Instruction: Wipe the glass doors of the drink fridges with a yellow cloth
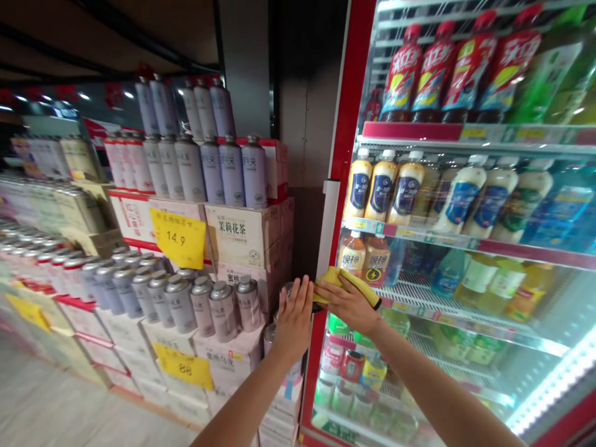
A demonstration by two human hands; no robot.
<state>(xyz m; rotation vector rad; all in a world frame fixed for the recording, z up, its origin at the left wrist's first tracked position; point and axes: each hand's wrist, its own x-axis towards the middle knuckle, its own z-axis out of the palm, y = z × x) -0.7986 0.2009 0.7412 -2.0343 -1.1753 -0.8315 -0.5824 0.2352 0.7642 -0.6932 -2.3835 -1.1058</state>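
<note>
My right hand (350, 305) presses a folded yellow cloth (358, 284) with a dark edge against the left frame of a glass-door drinks fridge (357, 37). Its fingers lie over the cloth, at the lower end of the pale upright door handle (328, 230). Just to the left, my left hand (294, 316) has its fingers stretched out and pointing up, close to the fridge's side edge. It holds nothing; whether its fingertips touch the frame I cannot tell. Behind the glass, orange-labelled bottles (351, 253) stand near the cloth.
Left of the fridge, cartons (242, 233) are stacked with rows of metal cans (223, 310) on them, close to my left forearm. Yellow price signs (177, 238) hang on the cartons. Red-capped bottles (470, 68) fill the fridge's top shelf. Pale floor (60, 397) shows at lower left.
</note>
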